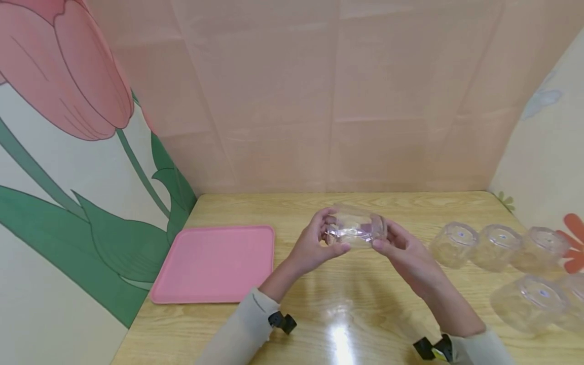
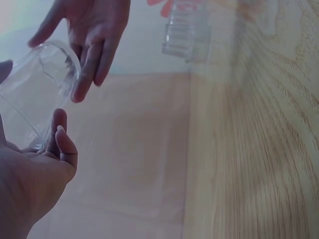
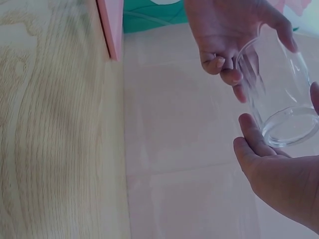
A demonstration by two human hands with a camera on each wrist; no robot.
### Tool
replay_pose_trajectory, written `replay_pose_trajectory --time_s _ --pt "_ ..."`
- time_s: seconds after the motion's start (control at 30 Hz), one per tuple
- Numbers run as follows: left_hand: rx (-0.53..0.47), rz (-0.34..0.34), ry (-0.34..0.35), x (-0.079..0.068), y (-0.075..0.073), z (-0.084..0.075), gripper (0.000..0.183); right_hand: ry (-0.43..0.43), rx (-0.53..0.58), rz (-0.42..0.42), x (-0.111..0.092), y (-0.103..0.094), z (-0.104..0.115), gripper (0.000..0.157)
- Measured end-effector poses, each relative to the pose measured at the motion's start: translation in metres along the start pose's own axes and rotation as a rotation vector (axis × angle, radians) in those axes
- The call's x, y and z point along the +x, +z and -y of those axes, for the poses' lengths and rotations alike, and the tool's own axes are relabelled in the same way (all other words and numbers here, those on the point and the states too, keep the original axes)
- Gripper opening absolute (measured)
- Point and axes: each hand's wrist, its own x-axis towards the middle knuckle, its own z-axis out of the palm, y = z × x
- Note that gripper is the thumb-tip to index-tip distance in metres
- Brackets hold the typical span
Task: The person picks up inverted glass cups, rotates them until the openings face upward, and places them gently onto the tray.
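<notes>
A clear drinking glass (image 1: 356,229) lies on its side in the air above the table, between both hands. My left hand (image 1: 311,244) grips its open end, thumb along the near side and fingers behind. The right hand (image 1: 417,261) holds the other end, where the right wrist view shows the thick round base (image 3: 291,127) between thumb and fingers. In the left wrist view, the glass (image 2: 37,87) slants across the left edge, and the left little finger is bent beside it.
A pink tray (image 1: 212,263) lies on the wooden table (image 1: 319,324) at the left. Several clear glasses (image 1: 495,246) stand upside down in two rows at the right. A pinkish cloth backdrop (image 1: 333,101) hangs behind the table, with painted walls at both sides.
</notes>
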Motion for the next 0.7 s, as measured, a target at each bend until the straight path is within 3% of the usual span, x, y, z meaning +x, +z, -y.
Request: replay_pose_trajectory --time_s 0.7 --pt "0.095 0.004 0.006 -0.005 -0.016 -0.003 0.082 0.031 -0.034 0.017 0.001 -0.002 -0.003 0.062"
